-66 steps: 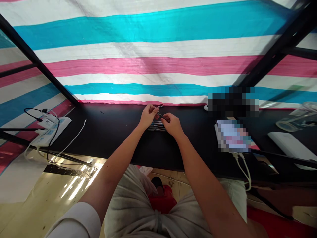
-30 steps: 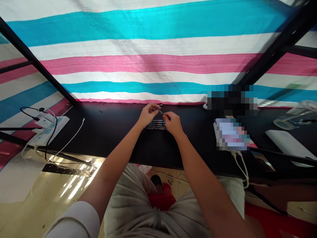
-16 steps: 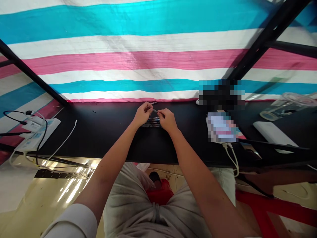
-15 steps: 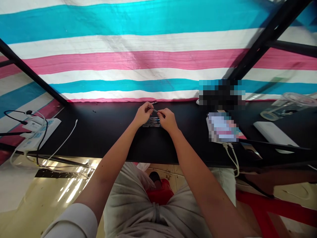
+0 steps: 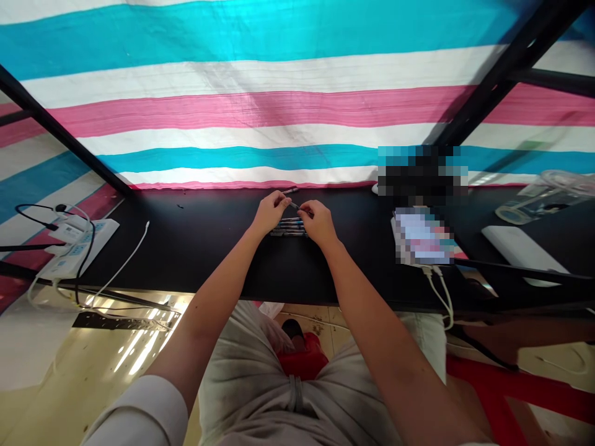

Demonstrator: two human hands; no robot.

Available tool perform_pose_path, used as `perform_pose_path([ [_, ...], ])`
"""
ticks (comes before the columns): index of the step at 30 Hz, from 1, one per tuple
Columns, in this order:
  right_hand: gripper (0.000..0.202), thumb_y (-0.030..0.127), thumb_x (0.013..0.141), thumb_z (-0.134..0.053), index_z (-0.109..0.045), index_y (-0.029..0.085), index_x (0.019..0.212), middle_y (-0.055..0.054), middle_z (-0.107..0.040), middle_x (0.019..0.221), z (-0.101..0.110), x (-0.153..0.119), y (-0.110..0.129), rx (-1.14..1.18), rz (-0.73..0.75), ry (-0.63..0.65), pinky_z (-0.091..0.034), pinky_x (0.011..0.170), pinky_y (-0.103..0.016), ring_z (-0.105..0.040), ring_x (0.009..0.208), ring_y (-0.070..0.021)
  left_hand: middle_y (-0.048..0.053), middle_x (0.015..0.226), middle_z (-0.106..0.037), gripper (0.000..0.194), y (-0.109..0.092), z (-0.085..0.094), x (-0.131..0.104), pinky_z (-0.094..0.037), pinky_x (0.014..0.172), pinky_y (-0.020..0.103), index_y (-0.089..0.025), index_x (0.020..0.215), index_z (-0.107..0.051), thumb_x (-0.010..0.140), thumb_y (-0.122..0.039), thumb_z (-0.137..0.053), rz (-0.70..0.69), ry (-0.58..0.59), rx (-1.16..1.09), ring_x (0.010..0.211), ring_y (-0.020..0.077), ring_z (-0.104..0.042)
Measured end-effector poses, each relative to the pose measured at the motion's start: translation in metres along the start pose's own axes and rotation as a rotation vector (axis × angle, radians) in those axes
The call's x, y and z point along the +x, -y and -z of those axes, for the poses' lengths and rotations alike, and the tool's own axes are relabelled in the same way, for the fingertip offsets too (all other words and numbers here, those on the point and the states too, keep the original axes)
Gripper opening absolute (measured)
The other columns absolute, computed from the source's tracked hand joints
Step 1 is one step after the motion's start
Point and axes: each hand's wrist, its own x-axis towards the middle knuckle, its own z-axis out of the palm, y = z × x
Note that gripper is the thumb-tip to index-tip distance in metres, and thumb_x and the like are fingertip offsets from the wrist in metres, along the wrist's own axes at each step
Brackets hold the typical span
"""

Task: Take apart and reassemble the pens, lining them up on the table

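Over the middle of the black table [image 5: 209,260], both hands hold a slim dark pen [image 5: 294,205] between them. The fingers of my left hand [image 5: 269,215] are closed on its left end. My right hand [image 5: 320,223] pinches the other end, and its fingertips hide part of the pen. Just below the hands lies a row of several pens [image 5: 289,228], side by side and partly covered by the right hand. One more pen [image 5: 290,191] rests behind the left hand, close to the striped sheet.
A white power strip [image 5: 100,244] with plugs and cables stands on the left. To the right are a blurred-out phone-like device [image 5: 423,238] with white cables, a white box-shaped item [image 5: 523,254] and a clear plastic container [image 5: 534,201]. A striped sheet [image 5: 232,111] hangs behind the table.
The view has shifted slightly, moving the scene a little to the right. Both hands stay on the pen, with only a small change in the right fingers.
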Motion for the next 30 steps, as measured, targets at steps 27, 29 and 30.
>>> perform_pose_path([
  [27,0.018,0.026,0.089,-0.055,-0.072,0.019,0.092,-0.009,-0.070,0.092,-0.001,0.002,-0.002,-0.007,0.027,0.019,-0.046,0.083,-0.037,-0.061,0.088,-0.0242,-0.003,0.060,-0.056,0.014,-0.009,0.000,-0.002,-0.043,0.057,0.024,-0.019,0.083,-0.054,0.090,-0.030,-0.060,0.080,0.093,-0.214,0.053,0.0111,-0.054],
  [29,0.021,0.026,0.090,-0.054,-0.073,0.019,0.093,-0.010,-0.070,0.093,-0.001,0.001,-0.001,-0.020,0.030,0.019,-0.046,0.083,-0.036,-0.062,0.088,-0.0244,-0.004,0.055,-0.054,0.017,-0.009,0.000,-0.002,-0.041,0.054,0.024,-0.019,0.083,-0.053,0.091,-0.032,-0.059,0.080,0.101,-0.204,0.049,0.0109,-0.051],
  [30,0.021,0.026,0.090,-0.053,-0.073,0.018,0.092,-0.010,-0.070,0.091,0.000,0.001,0.000,-0.026,0.029,0.026,-0.045,0.082,-0.036,-0.062,0.086,-0.0242,-0.004,0.055,-0.054,0.015,-0.009,0.000,-0.002,-0.040,0.053,0.024,-0.020,0.082,-0.052,0.091,-0.030,-0.059,0.070,0.107,-0.206,0.049,0.0110,-0.050],
])
